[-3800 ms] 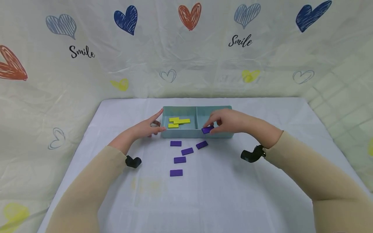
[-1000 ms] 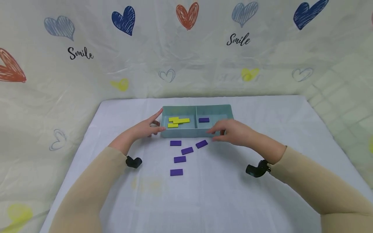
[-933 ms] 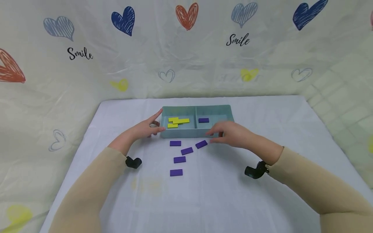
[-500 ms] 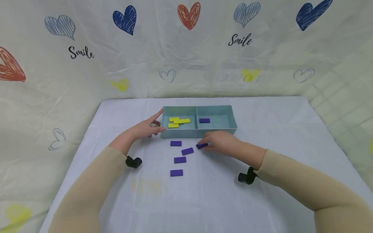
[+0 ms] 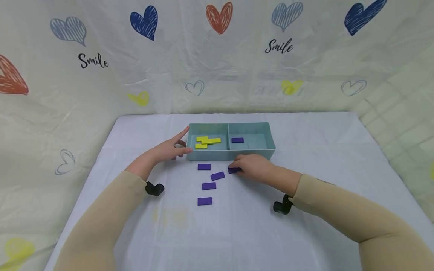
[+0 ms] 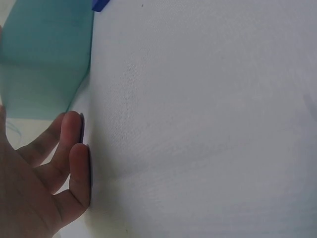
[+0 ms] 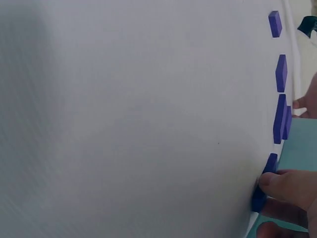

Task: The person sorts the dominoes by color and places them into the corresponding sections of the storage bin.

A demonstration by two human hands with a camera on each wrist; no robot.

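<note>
My right hand (image 5: 255, 166) pinches a purple rectangular block (image 5: 233, 170) just in front of the box; in the right wrist view, the thumb lies on this block (image 7: 270, 166). The two-compartment blue-green box (image 5: 217, 155) has several yellow blocks (image 5: 211, 141) in its left part and one purple block (image 5: 237, 140) in its right. At the box's left end rests my left hand (image 5: 167, 149), index finger stretched to the far corner and thumb at the near one. In the left wrist view, that hand's other fingers (image 6: 79, 168) bend loosely by the cloth, beside the box.
Several more purple blocks lie on the white cloth (image 5: 257, 233) before the box, the nearest purple block (image 5: 205, 201) well toward me. A divider (image 5: 228, 136) splits the box. Behind the table hangs a pale curtain (image 5: 237, 101) printed with hearts.
My right hand let go of a purple block in the right compartment, then came down toward me and took hold of another on the cloth. My left hand stayed at the box.
</note>
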